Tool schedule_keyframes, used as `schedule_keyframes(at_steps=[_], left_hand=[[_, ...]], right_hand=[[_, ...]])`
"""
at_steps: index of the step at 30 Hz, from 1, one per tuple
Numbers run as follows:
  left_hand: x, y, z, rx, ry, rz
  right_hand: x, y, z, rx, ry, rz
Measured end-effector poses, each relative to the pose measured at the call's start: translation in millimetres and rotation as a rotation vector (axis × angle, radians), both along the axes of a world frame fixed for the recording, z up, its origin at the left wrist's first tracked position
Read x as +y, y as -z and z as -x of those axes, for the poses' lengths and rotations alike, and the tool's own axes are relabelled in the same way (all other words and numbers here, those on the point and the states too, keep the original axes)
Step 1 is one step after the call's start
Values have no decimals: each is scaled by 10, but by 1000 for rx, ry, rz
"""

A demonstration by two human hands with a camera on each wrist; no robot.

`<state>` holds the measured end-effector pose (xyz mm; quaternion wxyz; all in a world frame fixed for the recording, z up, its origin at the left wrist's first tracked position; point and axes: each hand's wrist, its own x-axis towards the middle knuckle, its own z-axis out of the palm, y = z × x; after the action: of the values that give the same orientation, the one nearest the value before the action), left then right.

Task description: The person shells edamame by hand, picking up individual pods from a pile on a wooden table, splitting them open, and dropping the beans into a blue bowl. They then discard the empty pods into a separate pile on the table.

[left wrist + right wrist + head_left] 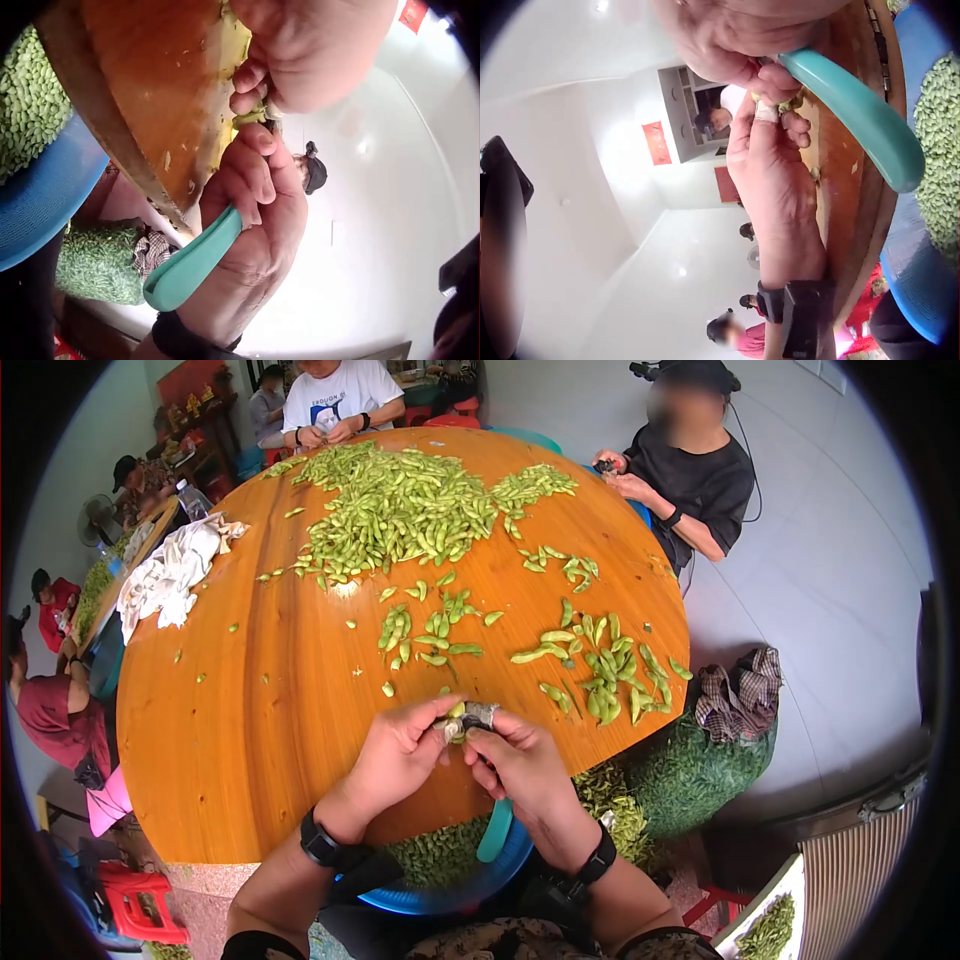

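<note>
Above the near edge of the round wooden table [240, 760], both hands meet. The left hand [400, 752] pinches a green pod [249, 118] between thumb and fingers; its thumb has a pale wrap [766, 112]. Fingers of the right hand [528, 765] curl round a tool whose teal handle [495, 831] sticks out below the palm, also seen in the right wrist view as a teal handle [862, 120]. The tool's working end is mostly hidden at the pod. Under the hands stands a blue basin [512, 860] with shelled green beans [939, 142].
A large heap of pods [400, 510] lies at the table's far side, with smaller groups [610, 680] at the right. White cloth [175, 575] lies at the left edge. A full mesh sack [710, 775] stands right of the table. Other people sit around.
</note>
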<state>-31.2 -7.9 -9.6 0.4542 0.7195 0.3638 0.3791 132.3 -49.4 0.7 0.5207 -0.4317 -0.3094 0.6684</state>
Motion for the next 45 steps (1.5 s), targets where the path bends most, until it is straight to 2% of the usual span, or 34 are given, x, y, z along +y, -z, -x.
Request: schedule_keyframes(at_steps=[2,4,6,8,9,11,13,14,17,19,21,24,26,33,37,41,44,45], left_hand=[[7,-27,-1,-30,11,1],[13,-50,29,-168,73,191],[42,-60,38,-115,76,182],[79,-58,37,-180,103,320],[87,-73,33,-184,100,319],[89,-98,18,-301,55,490],[120,-10,47,-334,38,531],[132,20,59,-366,26,576],[121,-21,45,-350,18,581],[134,-2,56,-361,9,588],[160,26,70,-370,10,589],[168,33,81,-416,109,562],[130,-4,36,-387,107,438],[150,-65,66,-380,112,471],[136,-140,89,-349,-2,382],[148,-187,117,-360,-23,395],[158,-130,146,-371,-37,393],[166,-106,155,-373,-36,393]], right_hand=[[16,-5,-32,6,-29,21],[33,-13,-63,23,-33,32],[56,-72,-97,51,-73,97],[85,-28,-132,36,-108,71],[95,-14,-125,-39,-107,34],[89,-32,-80,-116,-112,-6],[48,-87,25,-315,-22,-121],[40,-84,59,-317,-29,-125],[20,-84,122,-392,-41,-237],[30,-120,131,-279,-16,-79],[66,-108,118,-301,-19,-86],[104,-138,90,-333,-13,-93],[107,-158,88,-344,-14,-93],[72,-213,55,-205,17,-117],[71,-191,-13,-83,71,-111],[57,-217,-5,-90,106,-105],[71,-223,2,-178,122,-127],[82,-192,1,-287,117,-146]])
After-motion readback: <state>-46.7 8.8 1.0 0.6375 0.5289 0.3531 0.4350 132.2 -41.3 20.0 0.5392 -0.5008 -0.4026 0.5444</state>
